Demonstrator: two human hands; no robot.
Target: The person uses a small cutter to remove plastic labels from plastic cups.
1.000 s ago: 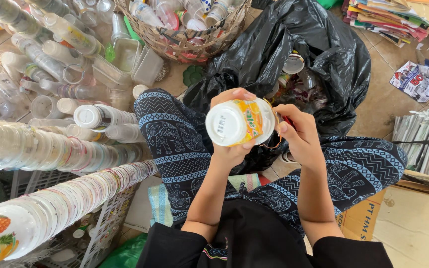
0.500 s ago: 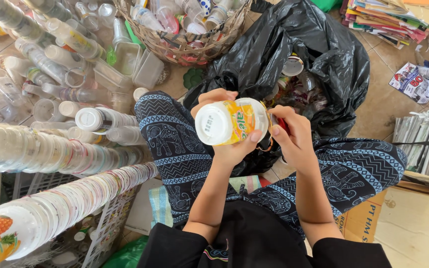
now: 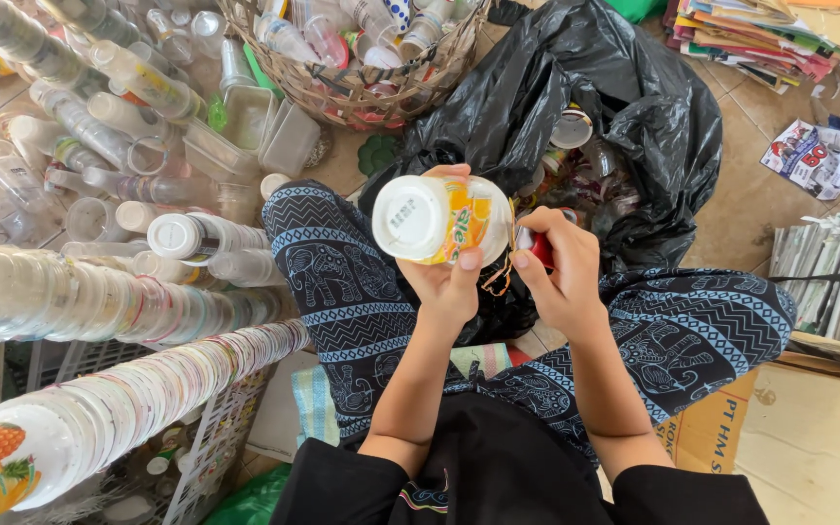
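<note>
Left hand: my left hand (image 3: 451,284) holds a white plastic cup with a yellow and orange printed label (image 3: 439,220), lying on its side with the white bottom turned toward me.
Left grip: closed around the cup, thumb across the label on the near side, the other fingers wrapped round the far side.
Cup's place: raised above my lap, in front of the mouth of the crumpled black plastic bag (image 3: 595,107), not resting on anything but my palm.
Right hand: my right hand (image 3: 558,277) sits just beside the cup's rim end, fingers curled.
Right grip: pinched shut on a small red object (image 3: 541,248); most of it is hidden by my fingers, so I cannot tell what it is.
At the rim: a thin yellowish strip (image 3: 500,274) dangles between the two hands; I cannot tell what it is fixed to.
Lap: my legs in dark blue patterned trousers (image 3: 342,282) are spread to either side of the bag.
Inside the bag: mixed cups and lids, too jumbled to sort out.
Left of me: long nested stacks of clear and white plastic cups (image 3: 99,301) lie sideways, with loose clear bottles and cups on the floor beyond.
Ahead: a woven basket (image 3: 342,92) stands full of bottles and cups.
Right of me: bundles of stacked paper and magazines (image 3: 833,282) and flat brown cardboard (image 3: 809,447) lie on the tiled floor (image 3: 731,204).
</note>
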